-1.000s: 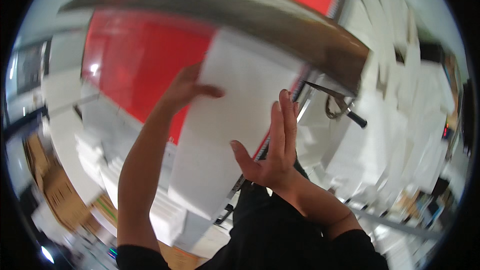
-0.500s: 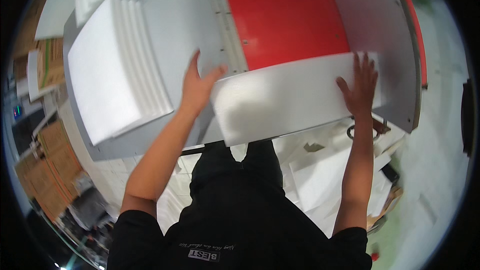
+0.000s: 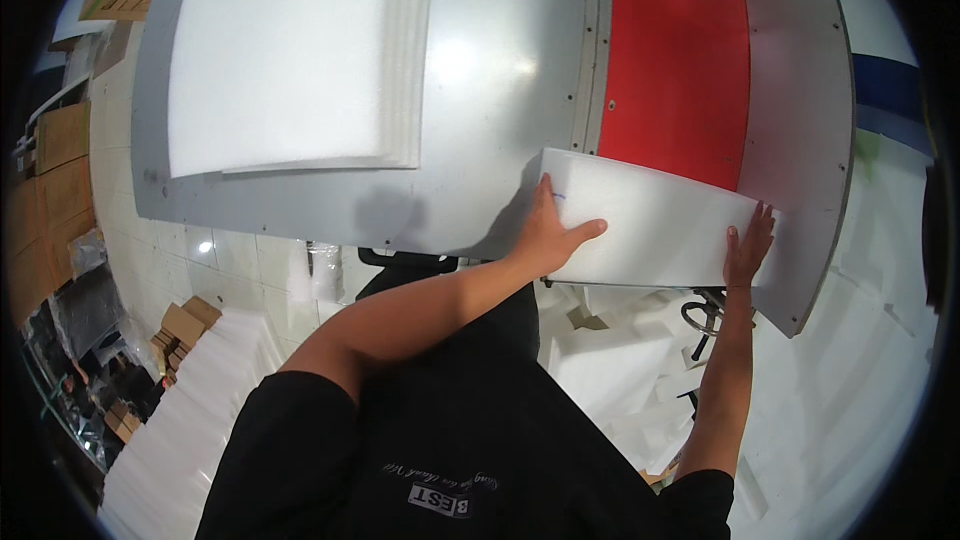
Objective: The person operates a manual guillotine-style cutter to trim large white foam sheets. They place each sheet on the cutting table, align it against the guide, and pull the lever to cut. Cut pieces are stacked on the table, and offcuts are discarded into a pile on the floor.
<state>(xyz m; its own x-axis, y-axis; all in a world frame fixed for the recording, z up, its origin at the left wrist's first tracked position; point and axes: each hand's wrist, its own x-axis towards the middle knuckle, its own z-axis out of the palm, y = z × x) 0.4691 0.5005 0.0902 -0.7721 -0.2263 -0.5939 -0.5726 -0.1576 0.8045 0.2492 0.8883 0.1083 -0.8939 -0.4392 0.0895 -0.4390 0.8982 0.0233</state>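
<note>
Both hands flat on a white foam sheet [image 3: 650,225] at the near right edge of the metal desk [image 3: 480,90]. Left hand [image 3: 550,230] is spread wide on the sheet's left end, palm down, thumb pointing right, fingers toward the far side. Right hand [image 3: 745,245] is spread on the sheet's right end, fingers splayed, tips near the sheet's far edge. Neither hand is closed around anything; both press on top.

The sheet lies tilted, its far edge overlapping the near end of the red belt [image 3: 680,60], its near edge at the desk rim. Belt runs away from the person, between grey metal side plates.

Far left on the desk: a stack of white foam sheets [image 3: 290,50], well apart from the hands.

Below the desk on the right: loose foam offcuts [image 3: 610,360] on the floor. Near left: another pile of white foam [image 3: 190,390], cardboard boxes [image 3: 185,320] beside it.
</note>
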